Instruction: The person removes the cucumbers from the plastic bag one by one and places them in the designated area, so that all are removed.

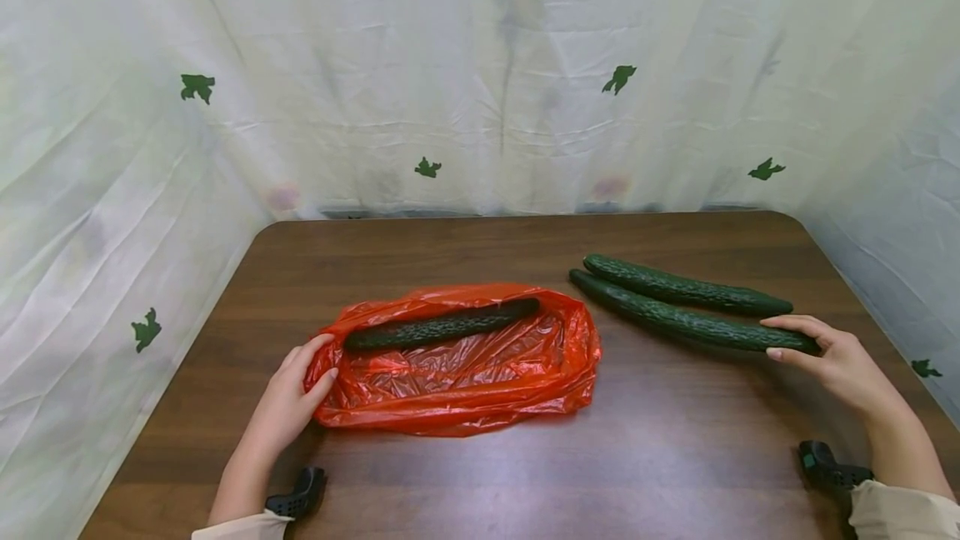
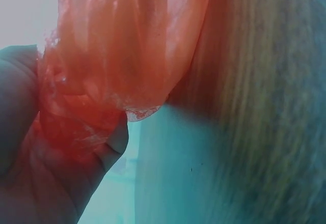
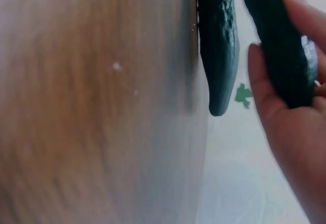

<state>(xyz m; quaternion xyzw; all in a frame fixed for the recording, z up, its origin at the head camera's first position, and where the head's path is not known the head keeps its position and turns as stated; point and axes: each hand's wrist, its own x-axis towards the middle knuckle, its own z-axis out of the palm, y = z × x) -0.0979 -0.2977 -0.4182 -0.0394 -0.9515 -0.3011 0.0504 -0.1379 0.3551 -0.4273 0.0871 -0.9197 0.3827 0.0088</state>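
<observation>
Left hand (image 1: 291, 390) pinches the red bag (image 1: 457, 419) at nine o'clock, likely steadying it; right hand (image 1: 846, 363) grips a cucumber (image 1: 675, 320) by its seemingly handiest four-o'clock end.

Brown table (image 1: 675, 432), red bag (image 1: 457, 415), two cucumbers (image 1: 682, 287)

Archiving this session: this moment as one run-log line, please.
left hand: holds red bag | right hand: grips nearer cucumber | inside bag: third cucumber | on table: farther cucumber
</observation>
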